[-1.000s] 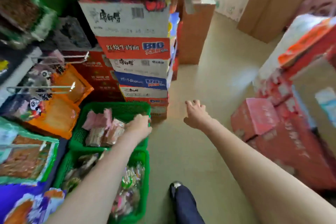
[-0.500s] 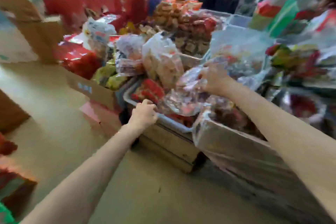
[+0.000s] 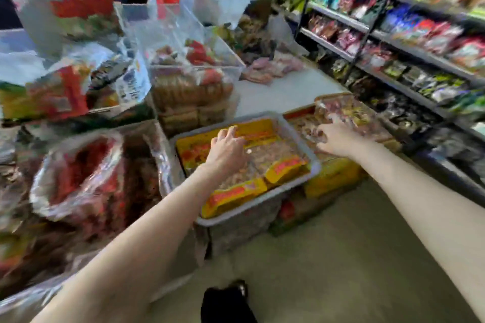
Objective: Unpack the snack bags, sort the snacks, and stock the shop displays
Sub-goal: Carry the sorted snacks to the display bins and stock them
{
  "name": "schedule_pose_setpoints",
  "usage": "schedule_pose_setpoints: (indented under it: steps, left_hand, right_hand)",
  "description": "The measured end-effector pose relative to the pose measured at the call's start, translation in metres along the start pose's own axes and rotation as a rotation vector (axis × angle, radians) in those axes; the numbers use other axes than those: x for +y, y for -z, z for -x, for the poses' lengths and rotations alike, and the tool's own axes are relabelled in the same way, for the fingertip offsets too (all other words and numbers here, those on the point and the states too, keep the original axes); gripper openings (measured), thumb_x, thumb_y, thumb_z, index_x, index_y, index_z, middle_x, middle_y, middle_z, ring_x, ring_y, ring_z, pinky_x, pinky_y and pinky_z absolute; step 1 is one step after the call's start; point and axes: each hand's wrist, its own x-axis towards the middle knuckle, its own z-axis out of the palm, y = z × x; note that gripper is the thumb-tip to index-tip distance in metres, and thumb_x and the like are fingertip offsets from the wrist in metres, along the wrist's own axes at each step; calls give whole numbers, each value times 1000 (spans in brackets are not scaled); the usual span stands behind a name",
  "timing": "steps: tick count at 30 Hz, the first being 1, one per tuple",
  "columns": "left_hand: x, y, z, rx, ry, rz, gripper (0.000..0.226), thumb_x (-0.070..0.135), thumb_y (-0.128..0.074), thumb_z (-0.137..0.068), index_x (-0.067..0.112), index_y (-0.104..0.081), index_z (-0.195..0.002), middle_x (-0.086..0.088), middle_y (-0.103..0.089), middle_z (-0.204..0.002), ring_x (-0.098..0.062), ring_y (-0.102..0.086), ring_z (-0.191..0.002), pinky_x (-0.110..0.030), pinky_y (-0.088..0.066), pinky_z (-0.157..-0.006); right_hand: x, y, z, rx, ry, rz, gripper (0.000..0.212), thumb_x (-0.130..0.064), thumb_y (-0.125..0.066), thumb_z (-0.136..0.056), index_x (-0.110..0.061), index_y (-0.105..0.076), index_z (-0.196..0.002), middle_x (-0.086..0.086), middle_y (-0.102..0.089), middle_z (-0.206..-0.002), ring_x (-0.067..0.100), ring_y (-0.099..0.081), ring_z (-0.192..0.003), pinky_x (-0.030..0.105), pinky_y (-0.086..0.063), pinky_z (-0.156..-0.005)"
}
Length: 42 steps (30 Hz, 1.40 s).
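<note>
A cramped snack shop was seen from head height, much of it smeared by motion. Both bare arms were stretched forward over low displays. The left hand [image 3: 227, 145] was lowered into a grey tray [image 3: 316, 165], fingers spread and loosely curved over the yellow snack packs [image 3: 284, 169]; nothing was seen to be gripped, though contact could not be made out. These packs were laid flat in rows, yellow-edged with red lettering and brownish clear windows, apparently so that they could be counted and faced. The right hand [image 3: 338, 137] was reached just beyond, over an open carton of small wrapped snacks [image 3: 343, 110], fingers fanned and slack, holding nothing. The carton was set just beside the tray, probably to keep kinds apart. Clear bags of red snacks [image 3: 78, 173] were heaped at the left, seemingly awaiting unpacking. Stocked shelves [image 3: 393, 42] were ranged along the right.
</note>
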Motion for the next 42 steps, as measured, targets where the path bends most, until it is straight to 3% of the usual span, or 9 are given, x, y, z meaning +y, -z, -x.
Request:
schedule_pose_setpoints:
  steps: [8, 13, 16, 20, 24, 30, 34, 38, 42]
  left_hand:
    - [31, -70, -143, -112, -28, -23, 41, 22, -49, -91, 27, -50, -132, -3, -12, -156, -28, -11, -141, -45, -21, -110]
    - [34, -91, -236, -218, 78, 17, 38, 33, -52, -94, 22, -52, -131, -6, -19, -153, -32, -22, -136, -47, -28, -105]
    - [50, -95, -286, -289, 95, 14, 43, 17, -49, -93, 20, -46, -136, -8, -17, -154, -34, -26, -134, -47, -30, -105]
    - [72, -105, -345, -282, 74, -14, 40, 16, -47, -93, 21, -48, -133, -6, -18, -155, -30, -25, -137, -42, -27, -107]
    - [78, -117, -388, -256, 230, 14, 37, 16, -48, -91, 19, -53, -128, -8, -20, -154, -32, -22, -138, -43, -24, -109]
    - [116, -154, -433, -221, 536, 48, 48, 12, -47, -92, 17, -41, -139, -12, -19, -154, -36, -25, -136, -44, -26, -111]
    - [166, -173, -440, -226, 713, 14, 47, 18, -52, -91, 17, -43, -137, -12, -22, -153, -34, -34, -132, -44, -31, -109]
    - [224, -159, -451, -198, 883, -12, 41, 22, -53, -91, 21, -51, -131, -10, -27, -151, -33, -33, -132, -42, -32, -106]
    - [274, -146, -497, -114, 860, 35, 41, 19, -49, -92, 19, -50, -132, -10, -25, -152, -34, -30, -134, -43, -29, -108]
  right_hand:
    - [102, -8, -119, -169, -86, 23, 29, -24, -51, -93, -9, -53, -118, 11, -4, -155, 39, 6, -142, 54, -15, -112]
    - [119, 9, -201, -193, -8, 29, 29, -16, -49, -90, -12, -54, -118, 10, -8, -153, 36, 1, -141, 55, -16, -111]
    - [142, 20, -240, -191, 37, 22, 32, -18, -50, -89, -14, -53, -121, 8, -5, -156, 35, 3, -143, 55, -16, -112]
    - [198, 35, -303, -198, 26, 37, 28, -20, -49, -91, -14, -55, -117, 9, -16, -152, 35, -6, -140, 53, -23, -111]
    - [248, 34, -379, -252, 2, 157, 30, -19, -47, -92, -8, -53, -119, 14, -19, -148, 39, -13, -135, 50, -25, -107]
    - [268, 1, -493, -232, 337, 160, 44, -22, -51, -90, -16, -46, -133, 14, -16, -152, 36, -10, -138, 48, -24, -111]
    - [307, 9, -528, -203, 574, 164, 57, -17, -50, -92, -22, -30, -145, 10, -8, -154, 35, -10, -139, 48, -25, -108]
    - [367, 38, -555, -242, 650, 275, 65, -28, -54, -93, -19, -22, -148, 14, -13, -153, 37, -11, -140, 48, -26, -108]
    - [408, 52, -579, -186, 662, 217, 64, -37, -54, -92, -19, -25, -146, 13, -10, -153, 35, -9, -140, 50, -28, -107]
